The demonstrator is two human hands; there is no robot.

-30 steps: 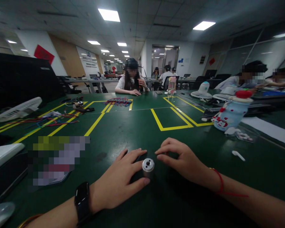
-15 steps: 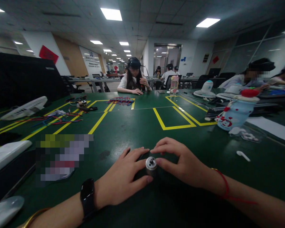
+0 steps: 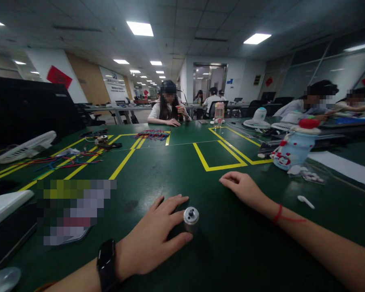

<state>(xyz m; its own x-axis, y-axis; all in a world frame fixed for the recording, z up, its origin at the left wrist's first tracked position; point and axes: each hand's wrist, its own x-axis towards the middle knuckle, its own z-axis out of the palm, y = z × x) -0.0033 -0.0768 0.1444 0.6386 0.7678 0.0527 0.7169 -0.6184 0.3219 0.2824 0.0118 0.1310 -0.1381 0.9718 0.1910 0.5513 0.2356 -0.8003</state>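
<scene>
A small silver cylindrical motor (image 3: 191, 221) stands upright on the green table, a short dark shaft at the centre of its top. My left hand (image 3: 153, 233) lies beside it with the fingers spread and stretched out. Its index finger reaches the motor's left side, while the thumb tip is close to its lower front; the hand is not closed round it. Off to the right, my right hand (image 3: 237, 184) is over the table, apart from the motor. Its fingers are curled with the tips pressed together, and whatever may be between them is hidden.
Wires and small parts (image 3: 101, 142) lie at the left; a bundle of coloured wires (image 3: 152, 134) lies farther back. A blue bottle (image 3: 298, 148), a white earbud (image 3: 305, 201) and paper (image 3: 343, 166) are at the right. A person (image 3: 168, 107) sits opposite.
My right hand has moved away from the motor to the right, and its fingers have drawn together. My left hand stays beside the motor. The whole view has shifted slightly.
</scene>
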